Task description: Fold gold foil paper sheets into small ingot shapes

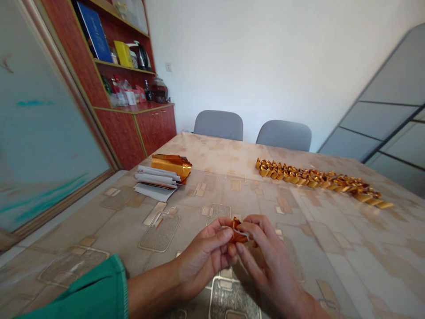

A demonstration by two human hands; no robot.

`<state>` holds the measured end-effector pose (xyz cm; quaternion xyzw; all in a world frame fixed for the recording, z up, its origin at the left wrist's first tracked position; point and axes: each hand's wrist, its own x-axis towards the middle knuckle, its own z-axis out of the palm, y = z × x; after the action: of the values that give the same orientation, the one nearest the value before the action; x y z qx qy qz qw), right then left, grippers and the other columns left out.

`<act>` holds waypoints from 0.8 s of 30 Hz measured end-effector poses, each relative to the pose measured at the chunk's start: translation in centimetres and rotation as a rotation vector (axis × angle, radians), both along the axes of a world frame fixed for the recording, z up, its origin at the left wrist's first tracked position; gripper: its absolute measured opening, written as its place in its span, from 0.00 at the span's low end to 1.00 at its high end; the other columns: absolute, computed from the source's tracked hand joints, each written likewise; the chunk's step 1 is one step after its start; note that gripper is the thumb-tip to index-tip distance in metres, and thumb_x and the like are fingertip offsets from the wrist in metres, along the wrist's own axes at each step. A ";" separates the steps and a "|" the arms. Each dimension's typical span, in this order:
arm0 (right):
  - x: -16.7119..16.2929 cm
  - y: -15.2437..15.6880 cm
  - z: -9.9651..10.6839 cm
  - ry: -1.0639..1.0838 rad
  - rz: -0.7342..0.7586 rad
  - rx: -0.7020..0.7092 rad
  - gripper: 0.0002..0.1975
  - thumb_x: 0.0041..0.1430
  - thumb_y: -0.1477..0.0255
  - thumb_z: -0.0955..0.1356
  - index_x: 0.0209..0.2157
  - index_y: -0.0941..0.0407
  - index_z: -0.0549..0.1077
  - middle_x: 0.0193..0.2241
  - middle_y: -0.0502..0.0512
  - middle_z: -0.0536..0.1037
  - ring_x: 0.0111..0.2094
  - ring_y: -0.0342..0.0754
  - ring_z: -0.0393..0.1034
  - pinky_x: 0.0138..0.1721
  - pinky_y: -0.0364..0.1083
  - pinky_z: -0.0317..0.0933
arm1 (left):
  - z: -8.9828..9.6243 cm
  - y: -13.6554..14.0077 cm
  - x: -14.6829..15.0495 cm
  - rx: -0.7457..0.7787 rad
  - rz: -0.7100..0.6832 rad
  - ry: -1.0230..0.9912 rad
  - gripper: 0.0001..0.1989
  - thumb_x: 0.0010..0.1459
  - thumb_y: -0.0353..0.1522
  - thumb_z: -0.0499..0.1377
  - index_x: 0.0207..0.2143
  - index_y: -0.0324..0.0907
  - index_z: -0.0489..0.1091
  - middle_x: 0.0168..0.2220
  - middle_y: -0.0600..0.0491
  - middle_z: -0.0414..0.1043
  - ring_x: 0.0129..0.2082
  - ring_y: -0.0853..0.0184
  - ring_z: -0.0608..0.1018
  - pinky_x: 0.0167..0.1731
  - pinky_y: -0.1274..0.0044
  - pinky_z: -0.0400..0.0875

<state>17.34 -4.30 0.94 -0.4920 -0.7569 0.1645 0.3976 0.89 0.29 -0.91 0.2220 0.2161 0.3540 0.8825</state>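
Between my two hands is a small piece of folded gold foil paper (238, 235), with a grey-white edge showing on its right side. The thumb and fingers of my left hand (215, 243) pinch its left end. My right hand (265, 252) has its fingers curled at the right end, partly hiding it. Both hands are just above the patterned tablecloth (195, 212). To the far left lies a stack of gold and white paper sheets (166, 173), bent and overlapping. Rows of folded gold paper pieces (312, 177) lie at the far right.
Two grey chairs (218, 125) stand at the table's far side against the white wall. A red wooden cabinet (154, 128) with bottles, a kettle and books is at the back left. Beside it is a frosted glass panel (46, 110). Grey panels (385, 88) lean into view at right.
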 end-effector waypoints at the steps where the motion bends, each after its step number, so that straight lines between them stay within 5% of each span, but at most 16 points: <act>1: 0.0 0.0 -0.1 -0.005 0.003 -0.004 0.18 0.62 0.77 0.65 0.52 0.48 0.67 0.45 0.57 0.68 0.43 0.52 0.69 0.42 0.50 0.67 | -0.1 0.0 0.0 0.000 -0.003 0.003 0.14 0.56 0.29 0.67 0.41 0.40 0.66 0.31 0.55 0.72 0.25 0.76 0.73 0.32 0.80 0.70; 10: -0.1 0.0 0.3 0.024 0.050 -0.010 0.18 0.63 0.76 0.65 0.53 0.48 0.66 0.43 0.56 0.71 0.43 0.52 0.68 0.42 0.49 0.66 | -0.1 0.1 -0.2 0.009 -0.007 -0.005 0.15 0.56 0.31 0.68 0.41 0.41 0.66 0.30 0.56 0.72 0.24 0.76 0.73 0.30 0.81 0.68; 15: -0.3 -0.2 0.2 0.118 -0.023 0.024 0.11 0.62 0.75 0.67 0.45 0.50 0.68 0.36 0.52 0.73 0.33 0.49 0.67 0.33 0.46 0.62 | 0.5 0.0 -0.1 -0.013 0.036 -0.052 0.18 0.52 0.30 0.70 0.42 0.42 0.67 0.31 0.57 0.73 0.24 0.77 0.73 0.30 0.82 0.68; 24: -0.6 0.1 0.2 0.201 0.017 -0.051 0.06 0.64 0.76 0.65 0.39 0.52 0.71 0.34 0.53 0.75 0.36 0.50 0.70 0.37 0.47 0.63 | 0.3 -0.2 0.1 0.018 0.016 -0.025 0.17 0.53 0.30 0.70 0.42 0.43 0.66 0.28 0.58 0.70 0.24 0.76 0.71 0.31 0.81 0.67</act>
<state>16.78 -4.23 1.09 -0.4766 -0.7129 0.2355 0.4574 1.02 0.12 -0.63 0.2236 0.2038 0.3657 0.8802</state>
